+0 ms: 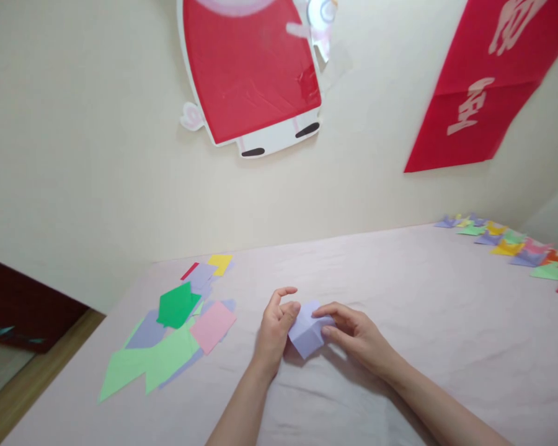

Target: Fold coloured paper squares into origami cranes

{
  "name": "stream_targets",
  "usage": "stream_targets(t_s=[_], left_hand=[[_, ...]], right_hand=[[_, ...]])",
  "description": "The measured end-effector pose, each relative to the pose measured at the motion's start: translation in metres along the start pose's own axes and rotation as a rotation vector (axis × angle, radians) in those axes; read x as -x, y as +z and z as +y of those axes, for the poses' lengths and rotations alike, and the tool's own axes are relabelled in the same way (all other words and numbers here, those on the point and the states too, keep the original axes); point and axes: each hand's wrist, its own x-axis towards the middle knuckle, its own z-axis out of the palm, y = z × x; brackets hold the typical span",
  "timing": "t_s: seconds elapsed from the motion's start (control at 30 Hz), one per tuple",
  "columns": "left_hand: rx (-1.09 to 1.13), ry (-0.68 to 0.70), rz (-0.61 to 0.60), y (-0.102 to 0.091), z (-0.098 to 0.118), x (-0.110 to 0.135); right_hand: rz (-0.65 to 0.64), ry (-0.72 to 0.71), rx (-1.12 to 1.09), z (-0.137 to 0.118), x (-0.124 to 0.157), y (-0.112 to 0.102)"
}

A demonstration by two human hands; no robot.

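Lavender folded paper (307, 339) is held at its left edge by your left hand (275, 327), index finger raised. Your right hand (360, 337) pinches its right-hand flap.

A pale wall (97, 136) fills the upper frame, bearing a red cutout (255, 74) with a white border and two black ovals at top centre, and a slanting red banner (474, 105) with pale marks at upper right. A pale cloth (363, 266) spreads below. At lower left, overlapping papers lie on it: light green (172, 356), pink (212, 326), dark green (177, 305), purple and yellow. Small folded papers (509, 248) in mixed colours line the right edge. A dark red panel (37, 303) and brown floor (69, 341) show at far left.
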Motion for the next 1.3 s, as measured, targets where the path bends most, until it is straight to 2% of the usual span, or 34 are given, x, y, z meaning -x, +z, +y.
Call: stream_targets(t_s=[0.13,0.33,0.53,0.8,1.0,1.3], left_hand=[[0.067,-0.002,-0.029,0.002,0.002,0.000],[0.080,-0.030,-0.047,0.005,0.002,0.001],[0.113,-0.052,-0.092,0.012,-0.004,0.001],[0.112,0.011,-0.040,0.012,-0.007,0.002],[0.111,-0.048,-0.137,0.010,-0.001,0.004],[0.157,-0.089,-0.110,0.020,-0.006,0.004]], right_hand=[[0.171,-0.055,0.104,-0.001,-0.002,-0.002],[0.249,-0.138,0.212,-0.006,-0.003,-0.003],[0.189,-0.267,0.236,-0.005,-0.005,-0.004],[0.171,-0.231,0.213,-0.005,-0.005,-0.003],[0.258,-0.171,0.176,0.001,-0.008,-0.007],[0.288,-0.201,0.224,-0.002,-0.007,-0.003]])
